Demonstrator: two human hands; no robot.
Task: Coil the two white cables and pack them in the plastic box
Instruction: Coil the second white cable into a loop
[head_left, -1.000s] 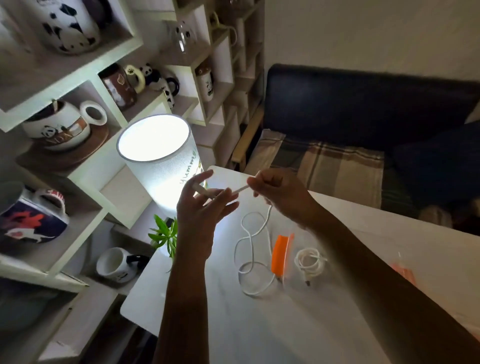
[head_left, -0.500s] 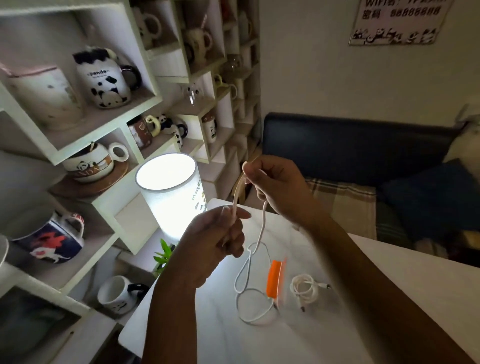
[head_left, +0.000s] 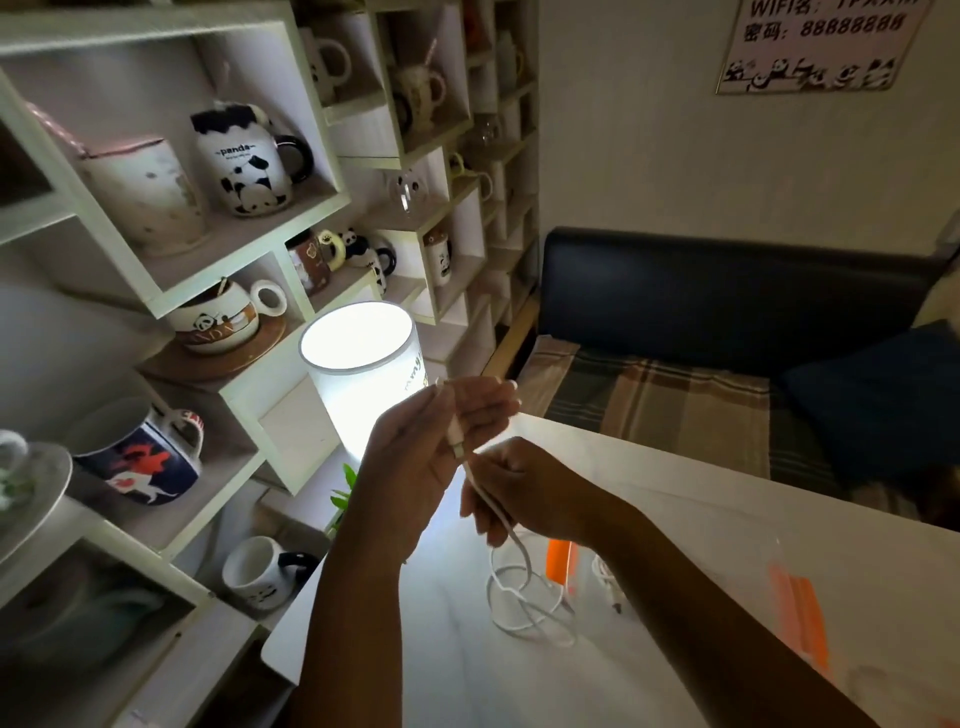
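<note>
Left hand (head_left: 415, 457) pinches the plug end of the thin white cable (head_left: 498, 514) upright; right hand (head_left: 524, 493) grips it just below. Rest loops on the white surface (head_left: 441, 665), beside the clear orange-latched plastic box (head_left: 561, 564).

The cable (head_left: 511, 540) is white, looping over a pale white surface (head_left: 727, 519). An orange strip (head_left: 558, 558) (bright, almost neon) marks the clear plastic box. The lamp (head_left: 363, 374) glows white. Brown-and-grey plaid covers the seat (head_left: 665, 400); black-and-white pandas dot the mug (head_left: 244, 161).
</note>
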